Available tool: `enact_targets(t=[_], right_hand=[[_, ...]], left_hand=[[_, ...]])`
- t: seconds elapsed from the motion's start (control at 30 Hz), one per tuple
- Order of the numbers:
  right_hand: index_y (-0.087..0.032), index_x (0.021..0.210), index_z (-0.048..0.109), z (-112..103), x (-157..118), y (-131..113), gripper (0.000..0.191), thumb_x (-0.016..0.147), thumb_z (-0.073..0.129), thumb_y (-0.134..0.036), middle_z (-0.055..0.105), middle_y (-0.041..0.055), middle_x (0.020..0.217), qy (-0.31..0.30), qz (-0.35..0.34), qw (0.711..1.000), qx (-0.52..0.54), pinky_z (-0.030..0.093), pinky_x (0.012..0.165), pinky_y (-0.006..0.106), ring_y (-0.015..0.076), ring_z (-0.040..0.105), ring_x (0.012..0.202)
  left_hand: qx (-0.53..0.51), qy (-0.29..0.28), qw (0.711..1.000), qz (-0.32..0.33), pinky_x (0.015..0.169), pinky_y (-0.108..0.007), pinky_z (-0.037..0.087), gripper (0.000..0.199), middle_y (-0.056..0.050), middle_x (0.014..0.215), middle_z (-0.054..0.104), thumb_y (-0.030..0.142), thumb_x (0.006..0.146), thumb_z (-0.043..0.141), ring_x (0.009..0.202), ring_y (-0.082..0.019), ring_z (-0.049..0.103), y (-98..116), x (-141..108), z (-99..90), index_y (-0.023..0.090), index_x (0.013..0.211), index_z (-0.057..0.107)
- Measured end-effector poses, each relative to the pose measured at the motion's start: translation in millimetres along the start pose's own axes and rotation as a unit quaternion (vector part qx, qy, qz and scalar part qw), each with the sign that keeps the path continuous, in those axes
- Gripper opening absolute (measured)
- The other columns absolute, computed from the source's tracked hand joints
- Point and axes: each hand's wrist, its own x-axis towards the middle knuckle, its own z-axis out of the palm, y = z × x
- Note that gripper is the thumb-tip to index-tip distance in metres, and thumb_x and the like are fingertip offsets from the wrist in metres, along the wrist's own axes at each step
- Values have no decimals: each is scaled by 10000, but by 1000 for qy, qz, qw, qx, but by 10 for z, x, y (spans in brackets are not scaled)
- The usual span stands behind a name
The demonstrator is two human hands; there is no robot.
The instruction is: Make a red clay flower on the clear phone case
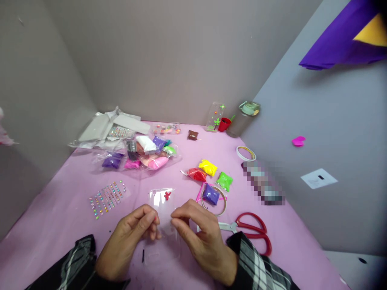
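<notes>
My left hand [133, 231] is closed in a pinch, with a small bit of red clay [155, 218] showing between thumb and fingertips. Opposite it, my right hand [201, 235] has thumb and index finger drawn together; whatever lies between those tips is too small to make out. Beneath both hands a clear phone case [160, 201] lies flat on the table. A little red clay shape [167, 195], like a bow or petals, sits near its far end. Part of the case is hidden by my fingers.
Red-handled scissors [252, 231] lie right of my right hand. Beyond are a tape roll [223, 209], a purple clay packet [211, 194], a red one [196, 174], and a gem sticker sheet [109, 198] at left. A bottle [242, 121] stands at the back.
</notes>
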Motion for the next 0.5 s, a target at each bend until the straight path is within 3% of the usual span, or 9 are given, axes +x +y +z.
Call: enact_targets(t=[0.13,0.37,0.5], right_hand=[[-171,856,663,-36,21,-21,129,969,607,-142,611,1,718,29,-2,1000,5,443,623,250,125,560,655],[-177,932,678,2,1,20,74,974,649,-231,628,5,733,-10,4,1000,1,458,633,262,136,580,670],[-184,1004,674,26,-12,48,106,981,653,-285,649,11,758,-20,-18,1000,-2,466,635,267,138,588,675]], left_hand=[[1,10,1000,-11,621,-268,418,564,30,577,541,726,821,648,591,-151,542,26,-9,37,196,641,584],[16,11,1000,6,690,-275,460,351,36,697,573,515,760,815,691,-154,556,51,-13,19,209,829,659],[30,1,999,20,695,-271,450,353,35,680,559,538,831,743,678,-148,542,49,-20,18,206,775,638]])
